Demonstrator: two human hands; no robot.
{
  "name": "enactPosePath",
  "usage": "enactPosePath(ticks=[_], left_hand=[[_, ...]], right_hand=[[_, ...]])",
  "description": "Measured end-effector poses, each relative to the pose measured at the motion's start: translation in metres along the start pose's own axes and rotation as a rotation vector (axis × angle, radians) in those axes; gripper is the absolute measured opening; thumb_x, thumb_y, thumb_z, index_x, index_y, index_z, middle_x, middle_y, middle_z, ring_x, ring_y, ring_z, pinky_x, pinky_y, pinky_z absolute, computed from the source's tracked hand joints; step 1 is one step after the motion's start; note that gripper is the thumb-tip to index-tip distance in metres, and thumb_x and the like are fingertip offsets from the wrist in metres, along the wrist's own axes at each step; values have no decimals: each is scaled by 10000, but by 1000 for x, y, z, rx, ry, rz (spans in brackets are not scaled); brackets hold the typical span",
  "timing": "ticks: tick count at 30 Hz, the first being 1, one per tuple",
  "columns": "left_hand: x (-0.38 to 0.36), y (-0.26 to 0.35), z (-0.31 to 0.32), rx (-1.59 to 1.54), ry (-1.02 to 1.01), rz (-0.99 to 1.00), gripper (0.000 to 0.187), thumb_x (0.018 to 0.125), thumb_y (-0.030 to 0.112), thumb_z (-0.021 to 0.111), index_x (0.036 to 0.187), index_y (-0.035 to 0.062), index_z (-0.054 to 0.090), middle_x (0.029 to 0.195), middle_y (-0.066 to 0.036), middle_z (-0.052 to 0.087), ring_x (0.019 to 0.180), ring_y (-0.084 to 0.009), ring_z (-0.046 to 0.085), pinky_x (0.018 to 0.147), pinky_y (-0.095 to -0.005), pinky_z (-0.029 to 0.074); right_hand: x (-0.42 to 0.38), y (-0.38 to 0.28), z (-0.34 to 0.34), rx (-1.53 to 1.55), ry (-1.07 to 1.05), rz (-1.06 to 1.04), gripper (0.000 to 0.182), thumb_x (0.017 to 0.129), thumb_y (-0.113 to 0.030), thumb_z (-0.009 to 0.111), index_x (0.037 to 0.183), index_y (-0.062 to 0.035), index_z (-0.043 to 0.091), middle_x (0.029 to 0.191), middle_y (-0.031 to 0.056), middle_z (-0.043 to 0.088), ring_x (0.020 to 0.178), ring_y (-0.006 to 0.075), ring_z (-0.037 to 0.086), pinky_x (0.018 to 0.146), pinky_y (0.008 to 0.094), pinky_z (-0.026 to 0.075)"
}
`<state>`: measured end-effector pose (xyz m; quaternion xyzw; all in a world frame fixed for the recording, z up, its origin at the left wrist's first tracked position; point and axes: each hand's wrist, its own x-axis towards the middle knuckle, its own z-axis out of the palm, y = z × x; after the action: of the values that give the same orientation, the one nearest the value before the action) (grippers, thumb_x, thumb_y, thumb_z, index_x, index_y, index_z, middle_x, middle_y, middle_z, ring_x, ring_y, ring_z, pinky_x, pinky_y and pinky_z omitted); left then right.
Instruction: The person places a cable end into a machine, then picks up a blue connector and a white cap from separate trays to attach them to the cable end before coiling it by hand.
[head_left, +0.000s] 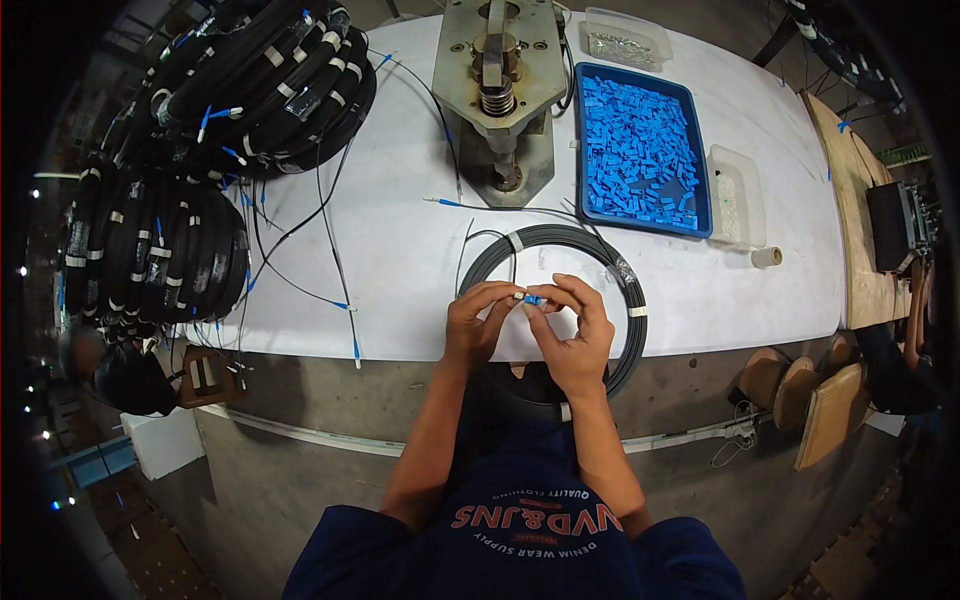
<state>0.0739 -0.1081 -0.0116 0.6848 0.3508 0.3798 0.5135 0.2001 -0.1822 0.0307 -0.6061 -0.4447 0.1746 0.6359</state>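
Note:
My left hand [476, 320] pinches the end of a thin black cable [515, 262], with a small white part at the fingertips. Close against it, my right hand [575, 340] grips a small blue connector [533, 299] between thumb and fingers. The two hands meet over the front of the table, fingertips nearly touching. Beneath them lies a coil of black cable [638, 335], bound with white tape and reaching past the table's front edge. Fingers partly cover the joint between cable and connector.
A metal press [505, 125] stands behind the coil. Right of it are a blue tray [583, 190] of blue connectors and clear plastic boxes [738, 200]. Big taped cable bundles [160, 260] pile up at left, with loose blue-tipped ends. Another person's arm [915, 310] shows at far right.

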Motion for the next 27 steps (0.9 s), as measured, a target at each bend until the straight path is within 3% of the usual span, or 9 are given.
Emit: enactPosePath(ticks=[7, 14, 19, 27], left_hand=[[0, -1, 2, -4, -6, 49, 106, 891, 16, 684, 990, -7, 716, 956, -127, 718, 878, -234, 684, 788, -318, 528], [2, 19, 4, -42, -33, 11, 102, 903, 42, 683, 986, -12, 709, 937, -111, 719, 858, -208, 678, 794, -305, 521], [1, 16, 7, -152, -20, -170, 135, 906, 89, 708, 993, -14, 696, 934, -69, 722, 869, -133, 660, 803, -279, 516], [3, 20, 0, -99, -130, -92, 150, 909, 86, 704, 1018, -16, 710, 917, -76, 725, 837, -128, 656, 772, -271, 515]], right_hand=[[1, -1, 0, -20, -43, 57, 403, 832, 26, 757, 1184, 29, 560, 1000, 125, 730, 875, 118, 648, 810, 246, 504], [-2, 2, 4, 64, 23, 135, 314, 835, -5, 749, 1125, 18, 633, 965, 98, 719, 843, 150, 652, 779, 262, 523], [0, 2, 4, 111, 11, 162, 191, 888, 5, 683, 1075, 19, 644, 978, 107, 680, 865, 153, 644, 790, 267, 516], [-3, -1, 5, 171, 56, 196, 210, 893, 3, 688, 1091, 32, 626, 1006, 121, 680, 910, 153, 655, 811, 266, 520]])
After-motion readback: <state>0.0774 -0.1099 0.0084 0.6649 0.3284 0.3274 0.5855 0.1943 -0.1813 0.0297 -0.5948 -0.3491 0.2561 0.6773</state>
